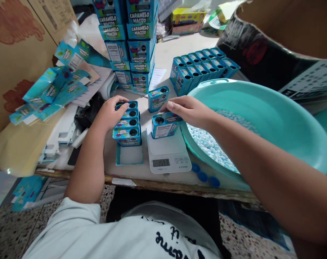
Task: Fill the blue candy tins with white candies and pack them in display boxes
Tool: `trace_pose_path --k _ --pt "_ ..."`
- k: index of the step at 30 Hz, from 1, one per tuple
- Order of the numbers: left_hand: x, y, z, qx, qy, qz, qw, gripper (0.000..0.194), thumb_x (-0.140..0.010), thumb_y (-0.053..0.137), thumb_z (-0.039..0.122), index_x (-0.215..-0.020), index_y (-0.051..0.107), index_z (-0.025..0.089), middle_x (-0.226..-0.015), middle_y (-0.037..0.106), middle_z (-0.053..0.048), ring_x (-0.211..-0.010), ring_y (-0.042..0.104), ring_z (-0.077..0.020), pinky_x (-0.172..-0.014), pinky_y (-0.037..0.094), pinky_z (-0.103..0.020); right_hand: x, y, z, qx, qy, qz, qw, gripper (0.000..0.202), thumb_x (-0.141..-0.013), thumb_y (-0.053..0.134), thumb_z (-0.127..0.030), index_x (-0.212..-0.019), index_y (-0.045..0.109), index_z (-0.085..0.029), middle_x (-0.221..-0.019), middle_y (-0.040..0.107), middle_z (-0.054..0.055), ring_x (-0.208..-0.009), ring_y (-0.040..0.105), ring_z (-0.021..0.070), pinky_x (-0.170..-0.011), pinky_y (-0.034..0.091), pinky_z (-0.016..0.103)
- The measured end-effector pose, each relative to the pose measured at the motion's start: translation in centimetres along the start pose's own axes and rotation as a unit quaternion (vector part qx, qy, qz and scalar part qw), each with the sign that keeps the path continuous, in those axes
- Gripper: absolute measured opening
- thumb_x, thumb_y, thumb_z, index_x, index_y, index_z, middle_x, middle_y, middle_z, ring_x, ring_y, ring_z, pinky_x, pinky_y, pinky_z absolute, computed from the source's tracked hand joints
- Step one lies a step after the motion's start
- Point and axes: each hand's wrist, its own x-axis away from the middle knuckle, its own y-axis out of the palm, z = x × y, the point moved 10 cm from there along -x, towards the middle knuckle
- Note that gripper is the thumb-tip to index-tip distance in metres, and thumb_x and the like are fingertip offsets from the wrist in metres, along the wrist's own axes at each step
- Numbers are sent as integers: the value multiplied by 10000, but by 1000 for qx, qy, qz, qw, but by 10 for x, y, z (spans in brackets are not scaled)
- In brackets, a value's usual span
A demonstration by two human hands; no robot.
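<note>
My left hand [113, 111] rests with bent fingers on a row of several small blue candy boxes [126, 132], which stand in a shallow blue tray [129, 154]. Each box has a round hole on top. My right hand [183, 108] is over the right end of another blue box [164, 130] on the white scale [169, 153], whose display seems to read 1593; its fingertips touch the box's top. Behind the scale stands a single blue box [157, 100]. The undersides of both hands' fingers are partly hidden.
A large turquoise basin [282, 115] with pale blue candies [212, 145] is on the right. Blue caps [202, 176] lie near the front edge. Behind are rows of boxes [198, 73], tall stacked cartons [140, 50] and a big cardboard box [266, 46]; flattened packaging [55, 86] is at left.
</note>
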Motion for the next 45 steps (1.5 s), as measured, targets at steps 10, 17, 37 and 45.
trace_pose_path --k 10,17,37,45 --pt "0 0 1 0 -4 -3 1000 260 -929 568 358 -1101 691 205 -1145 705 -65 -1056 631 -243 -1022 491 -397 1 0 1 7 5 -1 1000 780 -864 466 -897 -957 738 -172 -860 675 67 -780 584 185 -680 441 302" --pt "0 0 2 -4 -6 -2 1000 287 -916 560 349 -1106 692 179 -1166 710 -70 -1063 637 -238 -1022 487 -392 -1 0 2 19 -6 -3 1000 820 -862 444 -910 -974 741 -154 -870 684 79 -793 597 196 -693 445 302" --pt "1 0 2 4 -17 -4 1000 291 -914 563 356 -1112 689 182 -1163 709 -70 -1059 634 -239 -1018 494 -401 -1 0 0 27 0 -3 1000 809 -868 438 -904 -991 742 -164 -877 680 77 -818 602 201 -691 453 304" --pt "0 0 2 1 -19 -3 1000 282 -913 568 344 -1111 690 184 -1156 710 -70 -1059 637 -239 -1015 493 -404 0 -1 1 23 -3 0 1000 789 -875 454 -893 -953 732 -160 -820 655 61 -774 578 185 -656 431 291"
